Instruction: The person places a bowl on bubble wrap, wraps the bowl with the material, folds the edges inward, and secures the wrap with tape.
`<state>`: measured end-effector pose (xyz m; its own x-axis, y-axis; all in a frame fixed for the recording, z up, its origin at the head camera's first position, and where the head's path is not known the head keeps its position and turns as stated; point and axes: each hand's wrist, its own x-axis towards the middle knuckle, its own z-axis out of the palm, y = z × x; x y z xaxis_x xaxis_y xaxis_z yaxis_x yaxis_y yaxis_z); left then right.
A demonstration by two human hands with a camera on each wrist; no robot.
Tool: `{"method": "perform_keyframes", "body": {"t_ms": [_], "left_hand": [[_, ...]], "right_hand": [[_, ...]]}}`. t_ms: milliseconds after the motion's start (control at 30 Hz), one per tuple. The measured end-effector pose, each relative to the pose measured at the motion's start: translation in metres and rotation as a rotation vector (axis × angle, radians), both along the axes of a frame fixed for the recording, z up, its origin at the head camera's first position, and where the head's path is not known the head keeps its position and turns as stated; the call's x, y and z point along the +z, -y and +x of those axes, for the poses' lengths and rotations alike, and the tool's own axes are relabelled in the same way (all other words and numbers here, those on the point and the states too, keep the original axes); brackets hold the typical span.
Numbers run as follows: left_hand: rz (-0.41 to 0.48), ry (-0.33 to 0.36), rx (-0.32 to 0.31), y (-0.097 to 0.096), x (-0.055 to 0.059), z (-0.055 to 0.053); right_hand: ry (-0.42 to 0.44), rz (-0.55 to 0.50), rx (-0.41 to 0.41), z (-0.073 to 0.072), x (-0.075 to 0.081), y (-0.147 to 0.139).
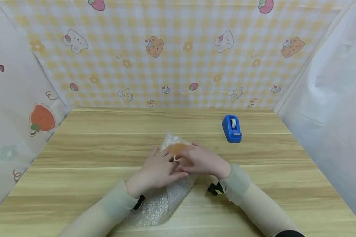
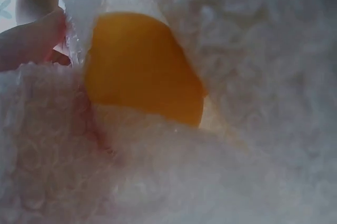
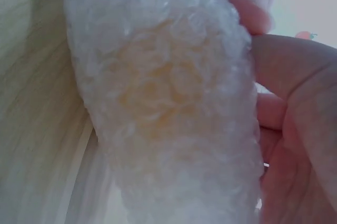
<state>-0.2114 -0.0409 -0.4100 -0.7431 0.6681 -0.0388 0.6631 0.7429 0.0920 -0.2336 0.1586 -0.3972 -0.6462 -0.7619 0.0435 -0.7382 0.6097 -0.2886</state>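
A sheet of bubble wrap (image 1: 154, 210) lies folded around an orange, smooth thing (image 1: 177, 148), whose kind I cannot tell. In the left wrist view the orange surface (image 2: 142, 71) shows through an opening between layers of wrap. My left hand (image 1: 157, 169) holds the wrap from the left, fingers bent over the bundle and thumb stretched to the right. From the right, my right hand (image 1: 203, 160) grips the wrap close to the left fingertips. The right wrist view has bent fingers against the edge of the bubble wrap (image 3: 168, 77).
A blue tape dispenser (image 1: 232, 129) with a roll of tape stands at the back right of the wooden table (image 1: 106, 141). Behind the table hangs a yellow checked cloth (image 1: 172, 65). White cloths (image 1: 338, 98) border both sides.
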Motion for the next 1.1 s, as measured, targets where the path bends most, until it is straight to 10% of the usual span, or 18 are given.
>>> {"method": "perform_keyframes", "body": {"t_ms": [367, 533, 800, 1100], "left_hand": [[0.265, 0.221, -0.017, 0.013, 0.014, -0.009], [0.354, 0.263, -0.056, 0.020, 0.022, -0.012], [0.200, 0.209, -0.073, 0.020, 0.027, -0.006], [0.062, 0.095, -0.045, 0.012, 0.016, -0.001]], "right_hand": [[0.004, 0.020, -0.013, -0.001, -0.004, 0.003], [-0.179, -0.055, 0.020, -0.002, -0.005, 0.003], [-0.501, -0.067, -0.079, 0.001, -0.012, 0.006], [-0.330, 0.004, -0.101, 0.004, -0.004, 0.006]]}}
